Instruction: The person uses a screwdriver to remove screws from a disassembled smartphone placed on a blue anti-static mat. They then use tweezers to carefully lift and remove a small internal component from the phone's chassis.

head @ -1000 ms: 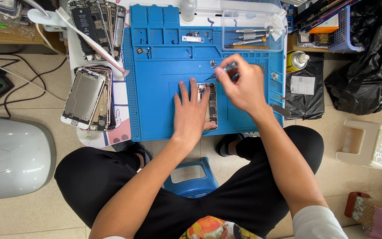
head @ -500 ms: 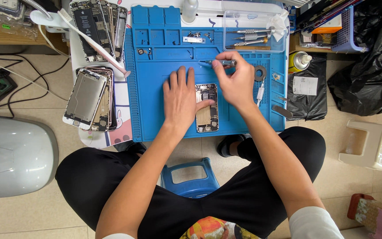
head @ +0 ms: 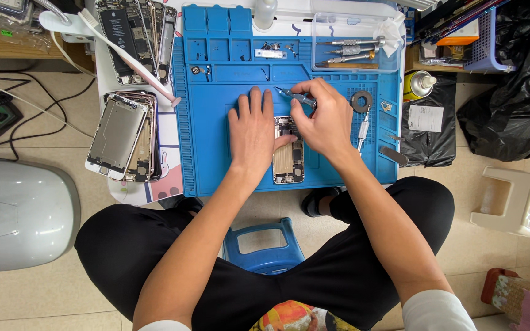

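Far to the left of your left hand (head: 254, 133), a stack of phone frames and screens (head: 122, 136) lay on the white tabletop (head: 168, 160), and a white toothbrush (head: 131, 58) slanted above them toward the blue repair mat (head: 216, 165). Your left hand lay flat on that mat, fingers spread and pointing away from you, closed on nothing; its thumb pressed on the left edge of the opened phone (head: 289, 152), which lay lengthwise between your two hands. Just right of it, your right hand (head: 322, 119) had its grip pinched tight around a small screwdriver (head: 294, 95), whose tip pointed left above the top of the phone. Your palm hovered over the phone's upper right corner. Right of that hand, a dark ring (head: 361, 101) and a second metal screwdriver (head: 362, 129) rested on the mat. Beyond your right hand, at the mat's far edge, more tools (head: 348, 50) lay in a clear tray (head: 322, 27). Further right stood a yellow spray can (head: 418, 84) beside a black bag (head: 429, 125).
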